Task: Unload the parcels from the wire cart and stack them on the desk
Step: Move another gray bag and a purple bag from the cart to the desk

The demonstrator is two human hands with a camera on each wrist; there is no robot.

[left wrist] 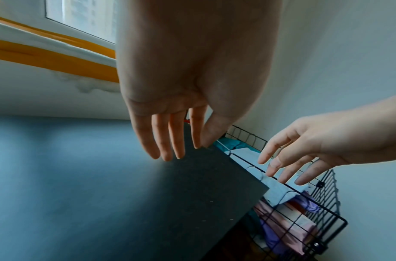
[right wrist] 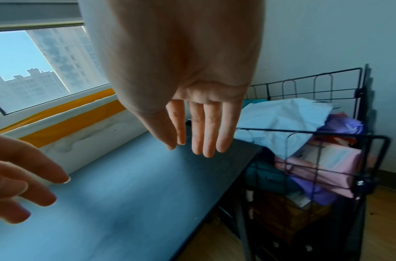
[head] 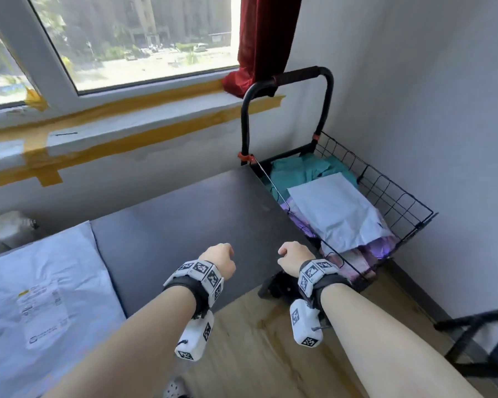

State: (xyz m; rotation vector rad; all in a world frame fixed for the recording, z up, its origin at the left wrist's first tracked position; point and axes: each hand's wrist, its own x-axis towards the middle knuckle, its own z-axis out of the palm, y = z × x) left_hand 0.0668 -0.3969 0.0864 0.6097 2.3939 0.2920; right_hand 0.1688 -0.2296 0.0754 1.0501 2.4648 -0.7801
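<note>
Left hand (head: 219,260) above the near right part of the dark, matt, flat-topped desk (head: 184,225), palm down, fingers (left wrist: 163,141) straight and slightly spread, holding nothing; right hand (head: 294,258) beside it over the desk's right edge, fingers (right wrist: 205,130) likewise straight and loose, empty, touching neither desk nor cart; both wrists strapped with black bands carrying white marker-covered blocks.

Black wire-mesh cart (head: 391,193) with a tall looped black handle just beside the desk's right end, in the corner under the window; inside, on top, a crumpled white plastic mailer bag (head: 338,211) lying flat; beneath and behind it, teal-green soft parcels (head: 296,168) at the far end; purple plastic-wrapped parcels (head: 383,245) at the near end; in the right wrist view, a pink wrapped boxy parcel (right wrist: 330,159) against the cart's near mesh wall, lower down among the rest.

On the desk's left part, a large pale blue-white flat mailer parcel (head: 41,282) with a printed shipping label facing up, well apart from both hands.

Dark red curtain (head: 266,41) hanging at the window's right side, its lower end bunched on the sill behind the cart handle; strips of yellow tape (head: 127,145) along the sill and wall; pale wooden floor (head: 256,354) below the forearms.
</note>
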